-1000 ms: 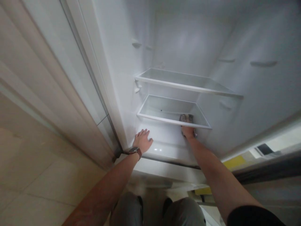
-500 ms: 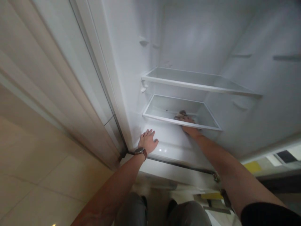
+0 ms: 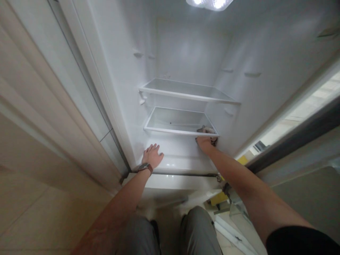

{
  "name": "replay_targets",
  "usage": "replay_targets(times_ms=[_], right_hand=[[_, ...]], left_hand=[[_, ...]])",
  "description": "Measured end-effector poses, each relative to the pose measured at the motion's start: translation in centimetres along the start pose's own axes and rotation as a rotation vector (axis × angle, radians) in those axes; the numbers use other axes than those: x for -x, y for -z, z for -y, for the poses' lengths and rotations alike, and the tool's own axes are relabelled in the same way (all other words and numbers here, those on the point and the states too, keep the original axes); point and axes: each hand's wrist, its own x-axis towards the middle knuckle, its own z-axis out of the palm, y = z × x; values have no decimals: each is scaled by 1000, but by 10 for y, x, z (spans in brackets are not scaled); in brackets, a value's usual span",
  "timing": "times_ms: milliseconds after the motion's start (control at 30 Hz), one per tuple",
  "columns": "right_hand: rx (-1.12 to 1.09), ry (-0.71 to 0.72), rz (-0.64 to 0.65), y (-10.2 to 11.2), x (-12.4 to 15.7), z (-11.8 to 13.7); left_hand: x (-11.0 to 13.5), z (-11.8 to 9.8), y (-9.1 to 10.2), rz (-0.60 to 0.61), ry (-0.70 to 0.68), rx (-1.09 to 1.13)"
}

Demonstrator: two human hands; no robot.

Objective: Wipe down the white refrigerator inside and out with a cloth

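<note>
Head view: my R hand (image 3: 204, 143) is on the bunched cloth (image 3: 205, 130), R side, under lower shelf (image 3: 180, 132). Cloth lies fwd & R of knuckles; long axis unclear. Fingers part hidden, can't tell if gripping. L hand (image 3: 153, 157) well apart, fingers spread nr L wall (image 3: 124, 92).

Inside the refrigerator (image 3: 191, 49), the cloth (image 3: 208, 130) sits at right beneath the lower shelf (image 3: 177, 119).
</note>
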Motion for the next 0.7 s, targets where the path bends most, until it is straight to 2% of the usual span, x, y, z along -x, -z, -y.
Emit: replay_targets(times_ms=[200,367,533,600,700], right_hand=[[118,-106,116,7,59,11],[75,-82,201,22,99,10],[-94,75,277,36,107,-1],[-179,122,263,31,107,2],[-288,138,194,12,111,21]], left_hand=[[-1,0,0,25,-16,9],[-1,1,-1,11,-35,2],[0,0,1,-2,-42,20],[1,-1,2,-7,-43,26],[2,-2,3,-26,-56,25]])
